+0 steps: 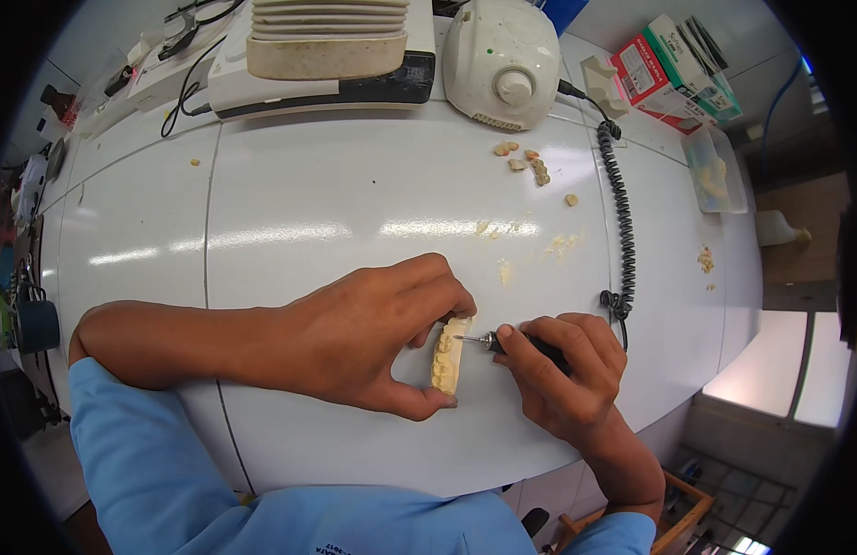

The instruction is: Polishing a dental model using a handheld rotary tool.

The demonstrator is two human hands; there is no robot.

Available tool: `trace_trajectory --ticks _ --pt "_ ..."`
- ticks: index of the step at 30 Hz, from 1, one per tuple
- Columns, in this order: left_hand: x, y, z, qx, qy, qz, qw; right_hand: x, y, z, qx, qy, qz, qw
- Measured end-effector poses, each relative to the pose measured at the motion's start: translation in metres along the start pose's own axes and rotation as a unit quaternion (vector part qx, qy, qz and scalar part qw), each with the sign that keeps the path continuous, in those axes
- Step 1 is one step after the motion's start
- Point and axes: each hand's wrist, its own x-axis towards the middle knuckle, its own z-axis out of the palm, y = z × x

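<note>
White bench (336, 194) carries our work: our left hand (354, 338) pinches the plaster dental cast (450, 356) at its near edge, our right hand (562, 370) grips the handpiece (516, 344), bur touching it. Plaster crumbs (530, 166) suggest trimming well underway, unfinished.

A pale cream plaster cast of a row of teeth (450, 355) sits against a glossy white tabletop (336, 203) marked by thin dark seam lines and bright streaks of reflected light. A slim handheld rotary tool (525, 345) has a black body and a silver tip. A black coiled cord (620, 213) runs to a white rounded motor unit (502, 57) with a small green dot. Scattered plaster crumbs (525, 165) are yellowish beige. The sleeves (160, 472) are light blue. A cardboard box (673, 74) is red, green and white.
</note>
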Motion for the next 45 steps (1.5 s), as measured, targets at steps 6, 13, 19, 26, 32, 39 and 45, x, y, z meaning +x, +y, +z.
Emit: trace_trajectory --ticks 6,13,19,26,32,39,45 --pt "0.0001 -0.0006 -0.0005 0.001 0.001 0.001 1.000 -0.0015 0.0013 0.0002 0.007 0.002 -0.003 1.000" --pt "0.0017 -0.0011 -0.0043 0.011 -0.003 0.013 1.000 -0.0023 0.0028 0.0017 -0.008 0.002 0.001 1.000" --pt "0.0022 -0.0004 -0.0048 0.006 -0.002 0.008 1.000 -0.0024 0.0026 0.0034 -0.015 0.008 0.007 1.000" --pt "0.0033 0.0001 -0.0043 0.013 -0.004 0.010 1.000 -0.0028 0.0044 0.0022 -0.015 0.007 0.003 1.000" --pt "0.0028 0.0005 -0.0047 0.009 -0.003 0.007 1.000 -0.0019 0.0033 0.0025 -0.015 0.003 0.002 1.000" --pt "0.0015 -0.0012 -0.0064 0.011 -0.006 0.008 1.000 -0.0005 0.0024 0.0043 -0.012 0.009 0.009 1.000" --pt "0.0023 -0.0005 -0.0050 0.012 -0.002 0.011 1.000 -0.0014 0.0035 0.0041 -0.014 0.008 0.006 1.000"
